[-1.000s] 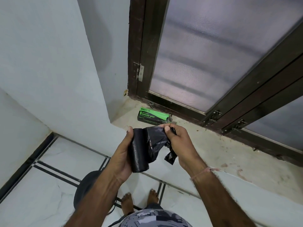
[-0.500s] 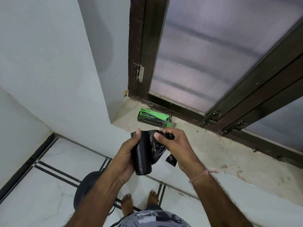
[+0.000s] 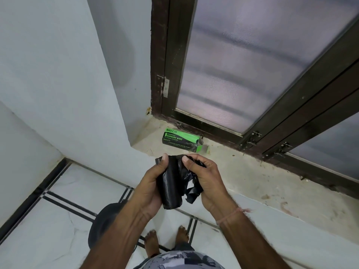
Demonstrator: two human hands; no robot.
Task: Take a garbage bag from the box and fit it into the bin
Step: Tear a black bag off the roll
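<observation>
A black roll of garbage bags (image 3: 171, 186) is upright between both hands, in front of the window ledge. My left hand (image 3: 150, 182) wraps around the roll from the left, thumb on its top. My right hand (image 3: 204, 176) pinches the loose crumpled end of the outer bag at the roll's top right. The green and black garbage bag box (image 3: 181, 139) lies on its side on the ledge beyond my hands, its right flap open. The dark round bin (image 3: 104, 224) stands on the floor below my left forearm, partly hidden by it.
The stained stone ledge (image 3: 262, 179) runs under a dark-framed frosted window (image 3: 242, 65). A white wall corner (image 3: 108, 113) juts out on the left. Below are white floor tiles (image 3: 44, 230) with black strips, and my bare feet (image 3: 167, 241).
My hands have drawn closer together around the roll. My right hand has bunched the loose bag end in against the roll, so less of it hangs free.
</observation>
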